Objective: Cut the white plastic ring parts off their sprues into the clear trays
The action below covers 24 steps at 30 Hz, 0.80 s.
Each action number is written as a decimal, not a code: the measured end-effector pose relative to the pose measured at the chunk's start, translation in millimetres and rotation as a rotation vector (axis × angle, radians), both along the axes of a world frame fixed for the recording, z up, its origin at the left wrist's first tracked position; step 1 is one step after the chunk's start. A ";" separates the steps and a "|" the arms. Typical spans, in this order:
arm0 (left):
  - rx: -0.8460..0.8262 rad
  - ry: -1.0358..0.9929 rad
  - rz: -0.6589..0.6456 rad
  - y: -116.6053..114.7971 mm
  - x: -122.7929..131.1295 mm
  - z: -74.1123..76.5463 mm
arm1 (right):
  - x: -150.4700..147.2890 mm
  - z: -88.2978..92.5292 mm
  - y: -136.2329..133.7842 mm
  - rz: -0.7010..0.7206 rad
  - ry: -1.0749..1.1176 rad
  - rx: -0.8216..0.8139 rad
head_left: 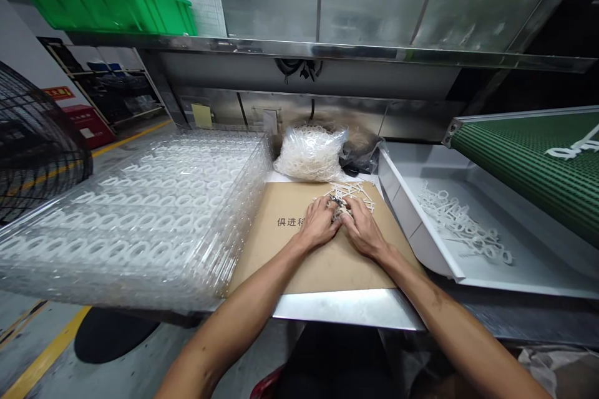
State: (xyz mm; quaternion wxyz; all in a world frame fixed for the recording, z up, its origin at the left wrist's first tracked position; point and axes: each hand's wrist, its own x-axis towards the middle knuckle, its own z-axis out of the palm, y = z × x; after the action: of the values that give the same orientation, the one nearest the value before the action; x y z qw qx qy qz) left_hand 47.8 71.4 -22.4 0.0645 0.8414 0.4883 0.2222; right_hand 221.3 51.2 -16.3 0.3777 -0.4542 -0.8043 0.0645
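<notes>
My left hand (320, 223) and my right hand (363, 228) meet over a brown cardboard sheet (276, 255). Their fingers are bent and drawn together around a small dark, shiny thing (337, 201) and some pale bits, too small to name. Fingers cover most of what they hold. Just beyond my fingertips lies a loose pile of thin white plastic pieces (350, 189). A clear plastic bag (311, 153) packed with white pieces stands behind the cardboard.
Stacked clear trays (154, 212) with rows of white rings stand left. On the right, a white bin (421, 243) contains ring-ended pieces (461, 224) below a green conveyor belt (528, 162). A green crate (103, 6) sits on the shelf above; a fan (37, 143) is far left.
</notes>
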 end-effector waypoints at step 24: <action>0.019 -0.003 0.012 -3.7 1.4 0.0 | 1.2 -4.8 1.0 -0.002 -0.024 -0.038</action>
State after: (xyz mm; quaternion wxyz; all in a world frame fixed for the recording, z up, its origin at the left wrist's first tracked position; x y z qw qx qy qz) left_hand 49.2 67.7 -22.4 0.0560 0.8388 0.4912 0.2282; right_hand 222.5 52.2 -21.2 0.3593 -0.4630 -0.8069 0.0741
